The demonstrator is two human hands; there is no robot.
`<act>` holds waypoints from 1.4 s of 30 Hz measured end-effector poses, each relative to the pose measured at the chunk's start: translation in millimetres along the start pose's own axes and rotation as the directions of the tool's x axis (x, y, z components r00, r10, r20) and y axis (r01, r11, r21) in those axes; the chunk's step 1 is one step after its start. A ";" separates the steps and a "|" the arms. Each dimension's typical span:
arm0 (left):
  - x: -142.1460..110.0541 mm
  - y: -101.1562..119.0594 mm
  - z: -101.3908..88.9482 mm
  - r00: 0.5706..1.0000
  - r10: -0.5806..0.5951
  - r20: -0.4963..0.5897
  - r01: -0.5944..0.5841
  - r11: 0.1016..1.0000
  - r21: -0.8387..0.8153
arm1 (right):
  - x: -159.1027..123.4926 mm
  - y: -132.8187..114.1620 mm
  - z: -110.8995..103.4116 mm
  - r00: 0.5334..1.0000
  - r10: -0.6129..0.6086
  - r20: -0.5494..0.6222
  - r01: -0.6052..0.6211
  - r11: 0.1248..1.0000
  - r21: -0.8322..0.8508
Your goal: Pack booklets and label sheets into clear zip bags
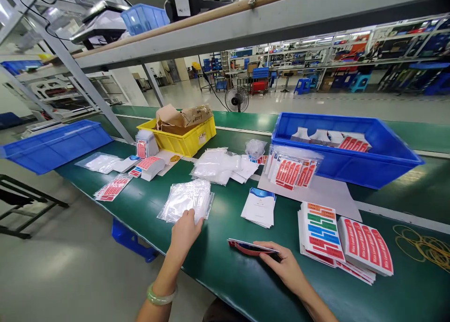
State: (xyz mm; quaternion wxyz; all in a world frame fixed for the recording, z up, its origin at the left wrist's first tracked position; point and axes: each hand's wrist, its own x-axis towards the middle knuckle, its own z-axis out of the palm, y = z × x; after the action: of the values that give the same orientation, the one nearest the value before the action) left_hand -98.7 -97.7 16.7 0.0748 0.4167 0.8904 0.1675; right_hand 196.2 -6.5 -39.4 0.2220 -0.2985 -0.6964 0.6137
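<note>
My left hand point(187, 228) is at the near edge of a pile of clear plastic bags point(186, 198), its fingers curled and pinching at the top bag. In my right hand point(283, 263) is a thin set of printed sticker sheets point(251, 248), held nearly edge-on between thumb and fingers, with red on the lower sheet. Beyond that hand lies a stack of white leaflets point(259, 208) with a blue top. To its right are a stack of multicoloured sticker sheets point(321, 230) and a stack of red label sheets point(365, 247).
A blue bin point(344, 165) with printed sheets stands at the back right, filled bags point(293, 169) leaning before it. Behind the pile are more plastic bags point(216, 165) and a yellow crate point(191, 141). Rubber bands point(423, 247) lie far right. A shelf beam point(218, 36) crosses overhead.
</note>
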 end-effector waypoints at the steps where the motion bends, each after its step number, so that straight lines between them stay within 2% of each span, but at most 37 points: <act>1: 1.5 -7.6 3.7 1.000 -0.027 0.010 0.027 0.999 0.035 | 0.7 0.5 1.8 1.000 0.003 0.004 -0.003 1.000 0.002; 5: 3.0 -22.8 13.0 0.997 -0.059 0.056 0.055 0.996 0.065 | 3.0 2.6 8.8 1.000 -0.015 -0.014 0.015 1.000 0.010; 9: 3.7 -26.8 11.7 0.998 -0.051 0.049 0.053 0.998 -0.033 | 1.0 6.0 8.7 0.997 0.016 -0.074 -0.014 1.000 0.028; 14: 1.7 -29.6 10.3 0.998 -0.066 0.004 0.064 0.955 -0.290 | -2.0 7.0 5.9 0.984 0.149 -0.098 -0.118 0.956 0.270; 16: -0.7 -29.6 11.2 0.996 -0.076 0.039 0.085 0.898 -0.432 | -2.7 6.6 6.2 0.977 0.174 -0.120 -0.129 0.940 0.317; 18: -4.9 -27.0 12.2 0.992 -0.074 0.100 0.118 0.819 -0.562 | -3.6 5.8 7.7 0.977 0.145 -0.154 -0.090 0.945 0.315; 21: -16.5 -14.6 14.0 0.979 -0.023 0.204 0.158 0.720 -0.675 | -4.9 2.8 13.2 0.987 0.093 -0.130 -0.067 0.979 0.193; 24: -33.7 9.0 17.8 0.948 0.102 0.300 0.148 0.693 -0.706 | -5.5 -4.8 22.1 0.988 0.077 -0.131 -0.076 0.997 0.012; 29: -62.9 59.6 27.4 0.871 0.348 0.346 -0.018 0.728 -0.686 | -8.1 -25.3 35.7 0.983 0.023 -0.180 -0.042 0.994 -0.104; 33: -75.9 89.6 32.1 0.804 0.480 0.352 -0.150 0.736 -0.661 | -13.8 -35.0 36.7 0.981 -0.019 -0.193 -0.007 0.991 -0.136; 37: -78.9 102.0 34.0 0.758 0.544 0.360 -0.220 0.733 -0.644 | -17.6 -34.1 31.3 0.972 -0.036 -0.231 0.011 0.994 -0.111; 42: -78.8 103.7 35.0 0.752 0.583 0.306 -0.349 0.747 -0.566 | -18.1 -33.6 26.4 0.962 -0.003 -0.272 -0.025 0.995 -0.099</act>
State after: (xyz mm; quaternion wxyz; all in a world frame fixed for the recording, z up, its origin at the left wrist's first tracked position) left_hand 35.7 -88.0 21.0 0.3395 0.6279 0.6380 0.2888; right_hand 186.7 -40.3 -9.1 0.2967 -0.3946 -0.6881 0.5317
